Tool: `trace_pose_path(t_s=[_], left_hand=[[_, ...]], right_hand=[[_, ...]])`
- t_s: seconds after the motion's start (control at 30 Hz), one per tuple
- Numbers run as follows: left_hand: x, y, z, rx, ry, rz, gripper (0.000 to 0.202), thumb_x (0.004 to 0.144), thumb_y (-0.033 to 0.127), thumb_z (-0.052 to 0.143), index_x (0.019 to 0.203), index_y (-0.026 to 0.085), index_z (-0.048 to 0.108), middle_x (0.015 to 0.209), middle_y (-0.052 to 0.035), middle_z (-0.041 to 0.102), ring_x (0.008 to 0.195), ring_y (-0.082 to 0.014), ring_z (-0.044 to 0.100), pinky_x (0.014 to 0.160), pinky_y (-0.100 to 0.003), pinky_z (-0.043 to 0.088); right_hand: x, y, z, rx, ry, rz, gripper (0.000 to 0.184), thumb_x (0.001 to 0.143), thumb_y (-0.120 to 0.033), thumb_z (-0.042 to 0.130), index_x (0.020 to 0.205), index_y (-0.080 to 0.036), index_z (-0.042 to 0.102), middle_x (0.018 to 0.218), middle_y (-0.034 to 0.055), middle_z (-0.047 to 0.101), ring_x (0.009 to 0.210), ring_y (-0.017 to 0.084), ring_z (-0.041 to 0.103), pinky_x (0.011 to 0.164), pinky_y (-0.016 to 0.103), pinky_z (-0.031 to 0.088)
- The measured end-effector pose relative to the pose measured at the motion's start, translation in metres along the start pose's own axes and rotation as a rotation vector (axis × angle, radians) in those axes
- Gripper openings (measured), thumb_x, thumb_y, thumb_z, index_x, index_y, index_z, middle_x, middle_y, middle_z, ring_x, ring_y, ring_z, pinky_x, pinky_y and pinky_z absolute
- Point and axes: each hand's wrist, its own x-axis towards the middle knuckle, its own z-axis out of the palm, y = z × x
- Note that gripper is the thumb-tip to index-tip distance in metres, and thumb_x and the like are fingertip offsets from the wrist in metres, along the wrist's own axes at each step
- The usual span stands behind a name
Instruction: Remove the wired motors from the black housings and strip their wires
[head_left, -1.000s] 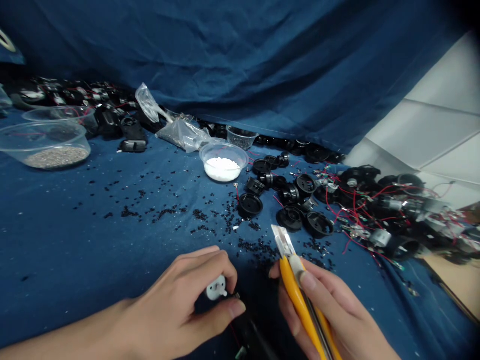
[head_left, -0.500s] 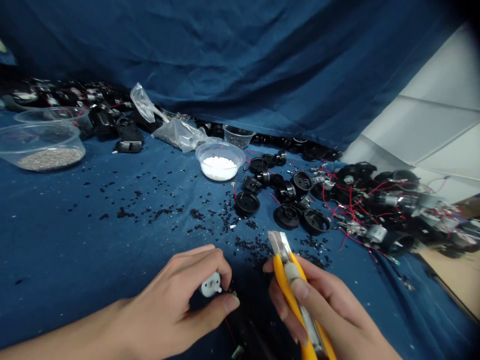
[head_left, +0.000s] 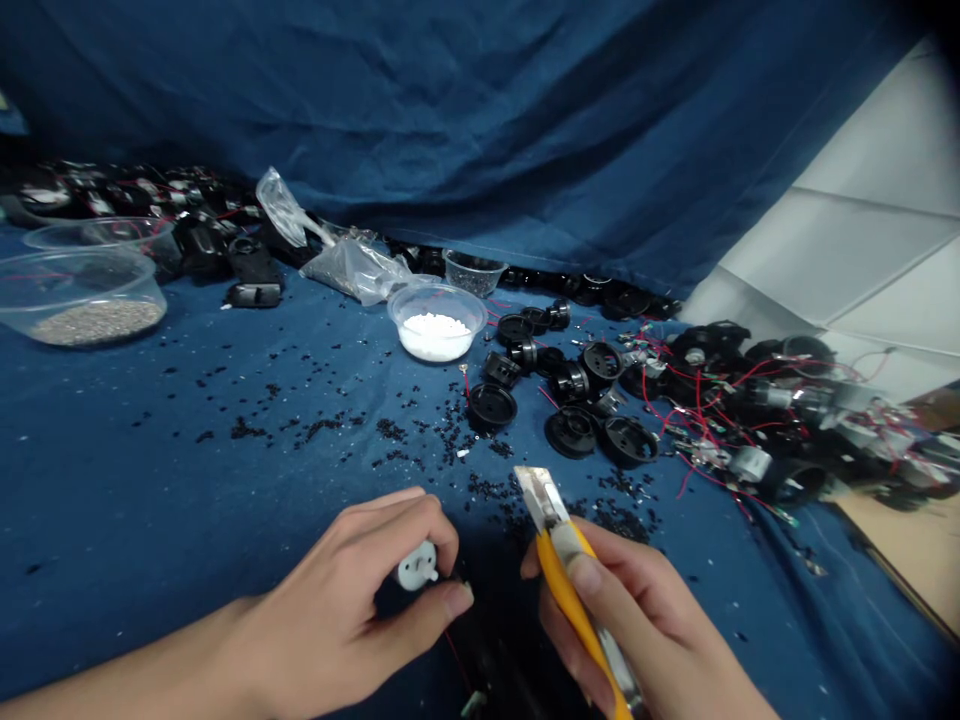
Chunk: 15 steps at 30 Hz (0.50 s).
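Observation:
My left hand (head_left: 360,610) is closed round a small motor part with a white end cap (head_left: 417,568), held low over the blue cloth; a thin red wire hangs under it. My right hand (head_left: 637,630) grips a yellow utility knife (head_left: 570,570), thumb on its slider, with the short blade (head_left: 534,488) out and pointing up and away. The blade tip stands a hand's width to the right of the white cap. Black shavings (head_left: 495,490) lie scattered on the cloth just beyond both hands.
A small clear bowl of white pellets (head_left: 436,322) sits mid-table, with black round housings (head_left: 570,400) and a tangle of red-wired motors (head_left: 757,420) to its right. A clear bowl of grey granules (head_left: 79,298) and plastic bags (head_left: 352,265) lie at the left rear.
The knife and my right hand have shifted a little left and lower in view, blade tilting leftward. My left hand keeps its hold on the white-capped part.

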Motion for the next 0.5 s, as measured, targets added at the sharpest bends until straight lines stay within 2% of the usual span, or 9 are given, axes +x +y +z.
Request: trace_pose_path(t_s=[0.2,0.3,0.5], left_hand=[[0.0004,-0.0029,0.0024,-0.023,0.018,-0.005,0.010,0.090,0.012,0.053,0.086,0.019,0.048,0.075,0.0039,0.051,0.068,-0.0095,0.048,0.063,-0.022,0.038],[0.0014,-0.0022,0.0014,-0.016,0.013,-0.023,0.009,0.090,0.012,0.052,0.084,0.018,0.049,0.074,0.0032,0.051,0.068,-0.0098,0.048,0.063,-0.022,0.038],[0.0028,-0.0042,0.0001,-0.029,-0.007,-0.058,0.010,0.090,0.012,0.053,0.082,0.018,0.050,0.073,0.0037,0.052,0.068,-0.0093,0.049,0.063,-0.021,0.037]], right_hand=[[-0.0002,0.0081,0.0018,-0.011,0.067,0.064,0.051,0.089,-0.068,0.048,0.084,-0.017,0.052,0.058,-0.0045,0.049,0.046,0.004,0.040,0.046,0.016,0.033],[0.0008,0.0102,0.0023,-0.012,0.079,0.088,0.052,0.088,-0.069,0.049,0.087,-0.017,0.053,0.060,-0.0043,0.050,0.046,0.003,0.040,0.044,0.015,0.031],[0.0018,0.0056,0.0017,-0.054,0.088,0.085,0.053,0.091,-0.067,0.045,0.075,-0.018,0.050,0.060,-0.0035,0.049,0.048,0.004,0.041,0.046,0.017,0.031]])
